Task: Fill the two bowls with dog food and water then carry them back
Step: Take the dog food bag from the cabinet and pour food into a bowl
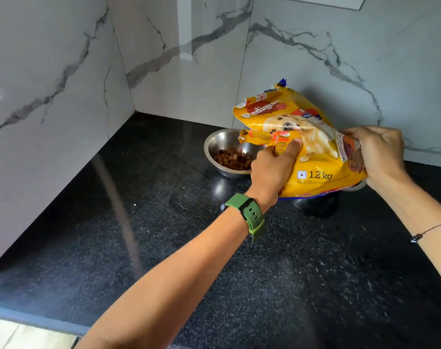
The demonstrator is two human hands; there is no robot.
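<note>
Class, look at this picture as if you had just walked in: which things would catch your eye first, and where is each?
The bright yellow dog food bag stands out first, held tilted above the black counter by the left hand and right hand. Just behind the left hand sits a steel bowl with brown kibble in it. A green watch marks the left wrist.

Two steel bowls (pixel 228 147) (pixel 358 185); one dog food bag (pixel 312 157); two hands (pixel 272 170) (pixel 380 154); one green watch (pixel 247 212).
</note>
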